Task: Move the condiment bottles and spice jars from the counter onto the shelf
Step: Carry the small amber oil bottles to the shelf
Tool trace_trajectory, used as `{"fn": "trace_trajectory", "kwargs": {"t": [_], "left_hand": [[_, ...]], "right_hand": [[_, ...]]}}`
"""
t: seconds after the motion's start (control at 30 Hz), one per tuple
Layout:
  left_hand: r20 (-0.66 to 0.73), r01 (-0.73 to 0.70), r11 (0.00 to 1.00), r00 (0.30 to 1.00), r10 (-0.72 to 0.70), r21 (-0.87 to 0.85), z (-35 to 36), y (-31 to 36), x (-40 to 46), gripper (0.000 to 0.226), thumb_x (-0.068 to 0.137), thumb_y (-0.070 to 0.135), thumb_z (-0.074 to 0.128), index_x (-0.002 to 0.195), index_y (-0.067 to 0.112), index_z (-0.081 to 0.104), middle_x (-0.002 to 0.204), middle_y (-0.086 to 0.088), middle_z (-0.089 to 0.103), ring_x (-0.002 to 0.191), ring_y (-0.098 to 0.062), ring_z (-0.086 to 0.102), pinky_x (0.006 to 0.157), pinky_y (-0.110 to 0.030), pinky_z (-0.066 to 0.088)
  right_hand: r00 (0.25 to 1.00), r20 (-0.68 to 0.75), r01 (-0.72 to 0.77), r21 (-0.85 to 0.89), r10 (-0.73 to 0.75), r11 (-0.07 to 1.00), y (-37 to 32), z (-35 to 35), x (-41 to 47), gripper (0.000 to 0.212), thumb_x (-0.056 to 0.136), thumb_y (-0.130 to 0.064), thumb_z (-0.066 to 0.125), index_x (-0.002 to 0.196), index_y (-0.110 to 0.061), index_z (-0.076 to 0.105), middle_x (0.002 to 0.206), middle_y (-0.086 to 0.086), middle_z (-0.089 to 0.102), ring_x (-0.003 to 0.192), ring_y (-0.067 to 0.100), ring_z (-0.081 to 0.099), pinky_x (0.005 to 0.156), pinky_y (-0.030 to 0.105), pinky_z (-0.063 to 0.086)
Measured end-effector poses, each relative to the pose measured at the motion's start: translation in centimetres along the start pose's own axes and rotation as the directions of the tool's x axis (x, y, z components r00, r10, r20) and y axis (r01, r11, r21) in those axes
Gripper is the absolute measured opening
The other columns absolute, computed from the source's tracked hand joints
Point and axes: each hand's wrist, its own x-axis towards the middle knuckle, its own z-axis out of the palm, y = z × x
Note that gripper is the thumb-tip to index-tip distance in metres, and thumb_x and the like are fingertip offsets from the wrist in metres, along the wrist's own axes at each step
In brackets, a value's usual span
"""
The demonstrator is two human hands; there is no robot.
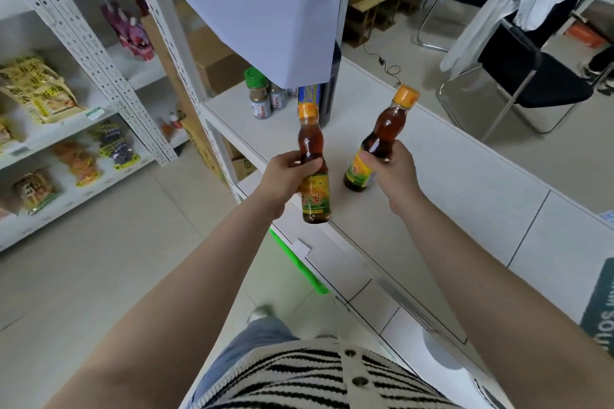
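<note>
**Two sesame-oil bottles held above the white surface**

A grip is kept by the left hand (285, 173) around the waist of an amber, orange-capped plastic oil bottle with a yellow-green label (312, 166), held upright above the edge of the white surface (465, 183). A matching second amber bottle (378, 139) is clasped by the right hand (392, 166), tilted right, above the surface. Further back, small green-lidded spice jars (260, 95) are seen beneath a hanging blue paper sheet (262, 7). Snack packets are stocked on the white metal shelf (66, 129) at left.

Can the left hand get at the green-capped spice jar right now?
Probably not as is: the left hand already grips a brown bottle. The green-capped jar stands further back on the white surface, with nothing between.
</note>
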Motion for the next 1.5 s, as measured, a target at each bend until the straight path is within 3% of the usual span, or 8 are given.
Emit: {"fn": "trace_trajectory", "kwargs": {"t": [0.13,0.27,0.5,0.6,0.8,0.97,1.33,1.5], "left_hand": [[-0.045,0.003,0.999,0.999,-0.005,-0.042,-1.7,-0.7,-2.9,0.024,0.088,0.013,0.065,0.111,0.008,0.062,0.089,-0.001,0.069,0.074,-0.012,0.067,0.061,-0.020,0.054],[-0.139,0.024,0.999,0.990,-0.029,-0.037,-4.6,-1.9,-6.0,0.034,0.086,0.016,0.067,0.119,0.006,0.061,0.094,-0.005,0.068,0.080,-0.017,0.066,0.074,-0.030,0.055],[-0.299,0.067,0.993,0.950,-0.094,-0.099,-12.1,-4.5,-12.4,0.024,0.088,0.014,0.065,0.111,0.010,0.063,0.094,-0.003,0.070,0.079,-0.013,0.067,0.067,-0.023,0.051],[-0.375,0.082,0.984,0.917,-0.136,-0.156,-16.1,-6.1,-14.9,0.024,0.087,0.016,0.067,0.110,0.011,0.064,0.096,-0.005,0.070,0.082,-0.016,0.067,0.071,-0.026,0.051],[-0.466,0.103,0.960,0.858,-0.217,-0.259,-25.1,-9.8,-19.4,0.031,0.086,0.019,0.068,0.114,0.008,0.064,0.102,-0.008,0.071,0.088,-0.020,0.068,0.073,-0.028,0.053],[-0.523,0.125,0.943,0.806,-0.279,-0.310,-34.7,-12.8,-24.5,0.036,0.085,0.019,0.070,0.118,0.008,0.063,0.102,-0.008,0.072,0.090,-0.020,0.069,0.073,-0.028,0.054],[-0.694,0.014,0.887,0.617,-0.371,-0.462,-51.3,-15.9,-34.0,0.026,0.080,0.019,0.075,0.100,0.011,0.062,0.093,-0.006,0.071,0.083,-0.018,0.069,0.066,-0.026,0.053],[-0.746,-0.081,0.847,0.523,-0.413,-0.526,-56.6,-17.2,-35.1,0.036,0.076,0.019,0.078,0.106,0.007,0.062,0.095,-0.009,0.073,0.085,-0.023,0.071,0.073,-0.032,0.056]], "right_hand": [[0.986,0.167,-0.044,0.090,0.028,0.995,-0.3,0.3,-4.1,0.037,0.086,-0.015,0.068,0.117,-0.013,0.048,0.111,0.004,0.061,0.101,0.017,0.059,0.079,0.028,0.047],[0.933,0.356,-0.116,0.149,0.056,0.982,-1.6,2.3,-7.9,0.031,0.091,-0.016,0.061,0.119,-0.014,0.050,0.106,0.000,0.060,0.094,0.011,0.059,0.071,0.022,0.045],[0.786,0.610,-0.245,0.154,0.103,0.957,-2.8,9.2,-14.0,0.020,0.094,-0.020,0.055,0.113,-0.020,0.055,0.097,-0.003,0.065,0.086,0.011,0.063,0.072,0.026,0.049],[0.721,0.681,-0.258,0.097,0.125,0.961,-3.1,12.9,-16.6,0.022,0.093,-0.023,0.056,0.115,-0.018,0.056,0.102,0.003,0.065,0.091,0.016,0.063,0.086,0.036,0.050],[0.630,0.763,-0.210,-0.009,0.142,0.978,-4.2,22.0,-21.5,0.036,0.090,-0.032,0.060,0.124,-0.019,0.056,0.117,0.006,0.066,0.108,0.023,0.062,0.096,0.042,0.047],[0.568,0.810,-0.186,-0.047,0.146,0.981,-5.6,31.2,-27.0,0.021,0.094,-0.027,0.056,0.114,-0.020,0.057,0.104,0.001,0.065,0.093,0.013,0.063,0.078,0.027,0.051],[0.371,0.918,-0.074,-0.119,0.138,0.990,-10.7,49.0,-37.1,0.016,0.092,-0.026,0.060,0.106,-0.019,0.061,0.096,0.000,0.067,0.086,0.014,0.065,0.075,0.030,0.051],[0.272,0.951,-0.029,-0.144,0.146,0.989,-12.6,55.8,-38.5,0.013,0.092,-0.024,0.060,0.103,-0.019,0.062,0.092,-0.001,0.067,0.082,0.012,0.065,0.070,0.026,0.050]]}}
